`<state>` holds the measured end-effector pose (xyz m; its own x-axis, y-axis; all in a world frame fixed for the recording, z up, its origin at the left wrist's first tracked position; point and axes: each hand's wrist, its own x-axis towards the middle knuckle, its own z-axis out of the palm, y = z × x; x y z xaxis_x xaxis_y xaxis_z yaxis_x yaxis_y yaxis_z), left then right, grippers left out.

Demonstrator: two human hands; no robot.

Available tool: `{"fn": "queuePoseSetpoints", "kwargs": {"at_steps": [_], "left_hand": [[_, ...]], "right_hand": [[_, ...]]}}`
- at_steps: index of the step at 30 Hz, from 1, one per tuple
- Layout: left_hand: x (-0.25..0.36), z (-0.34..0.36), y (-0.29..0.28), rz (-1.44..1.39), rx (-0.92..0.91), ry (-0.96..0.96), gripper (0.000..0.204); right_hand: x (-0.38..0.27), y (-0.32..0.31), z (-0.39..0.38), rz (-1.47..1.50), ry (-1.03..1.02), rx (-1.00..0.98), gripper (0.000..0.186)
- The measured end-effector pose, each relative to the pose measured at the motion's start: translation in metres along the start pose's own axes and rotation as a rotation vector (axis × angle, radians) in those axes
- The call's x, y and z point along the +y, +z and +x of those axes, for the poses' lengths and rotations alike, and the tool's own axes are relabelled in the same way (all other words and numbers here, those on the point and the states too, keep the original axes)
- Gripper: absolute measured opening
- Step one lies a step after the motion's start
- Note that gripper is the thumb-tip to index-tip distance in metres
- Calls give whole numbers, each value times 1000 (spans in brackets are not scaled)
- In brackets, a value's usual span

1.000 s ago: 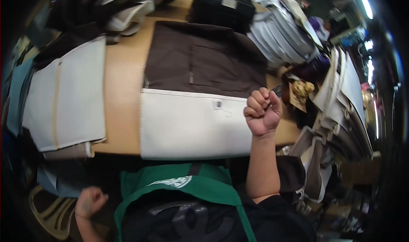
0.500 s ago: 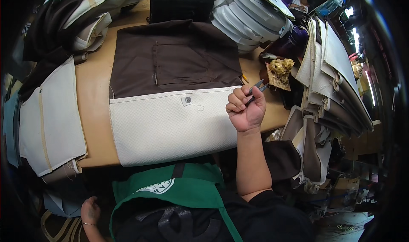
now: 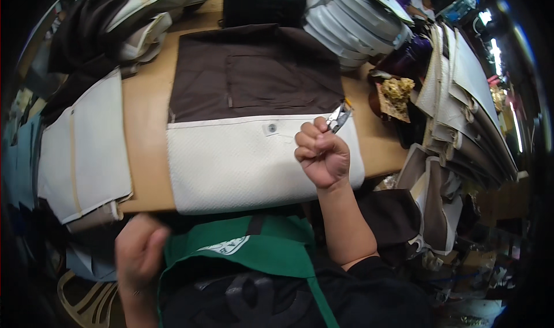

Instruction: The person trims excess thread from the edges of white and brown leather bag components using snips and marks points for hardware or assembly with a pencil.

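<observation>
My right hand [image 3: 324, 158] is closed round thread snips [image 3: 339, 119], whose blades point up and away over the right part of the work. Under it lies a large fabric panel on the table. Its near part is white textured cloth [image 3: 231, 175], and its far part is dark brown cloth [image 3: 199, 80] with a stitched rectangular pocket outline. A small pale tag with a round grey snap [image 3: 272, 128] sits just below the seam, a loose thread beside it. My left hand [image 3: 138, 247], smeared by motion, is raised near the table's front edge, left of the panel; its fingers are unclear.
Another white panel with a tan strip [image 3: 86, 149] lies on the tan tabletop [image 3: 150, 137] at left. Bundled cloth [image 3: 92, 39] is behind it. At the back stand a black box [image 3: 264, 8] and white coiled strips [image 3: 358, 25]. Stacked panels [image 3: 461, 103] hang at right.
My left hand has risen from beside the table toward its front edge. My right hand with the snips has shifted slightly left over the panel. The whole view has shifted a little.
</observation>
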<state>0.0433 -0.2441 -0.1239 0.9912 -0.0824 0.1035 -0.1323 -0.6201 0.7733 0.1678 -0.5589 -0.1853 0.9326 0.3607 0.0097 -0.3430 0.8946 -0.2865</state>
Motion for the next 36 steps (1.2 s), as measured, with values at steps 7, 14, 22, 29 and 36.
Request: {"fn": "queuePoseSetpoints", "kwargs": {"at_steps": [7, 14, 22, 29, 36], "left_hand": [[55, 86, 75, -268, -74, 480, 14], [33, 79, 96, -690, -220, 93, 10], [24, 76, 92, -558, -196, 68, 13], [24, 75, 91, -578, -166, 34, 15], [20, 74, 94, -621, -148, 36, 15]], "right_hand": [[60, 20, -5, 67, 183, -70, 30], [74, 10, -7, 180, 275, -64, 27], [84, 10, -3, 162, 267, 25, 25], [84, 13, -4, 89, 252, 38, 24], [86, 10, -4, 86, 280, 33, 25]]}}
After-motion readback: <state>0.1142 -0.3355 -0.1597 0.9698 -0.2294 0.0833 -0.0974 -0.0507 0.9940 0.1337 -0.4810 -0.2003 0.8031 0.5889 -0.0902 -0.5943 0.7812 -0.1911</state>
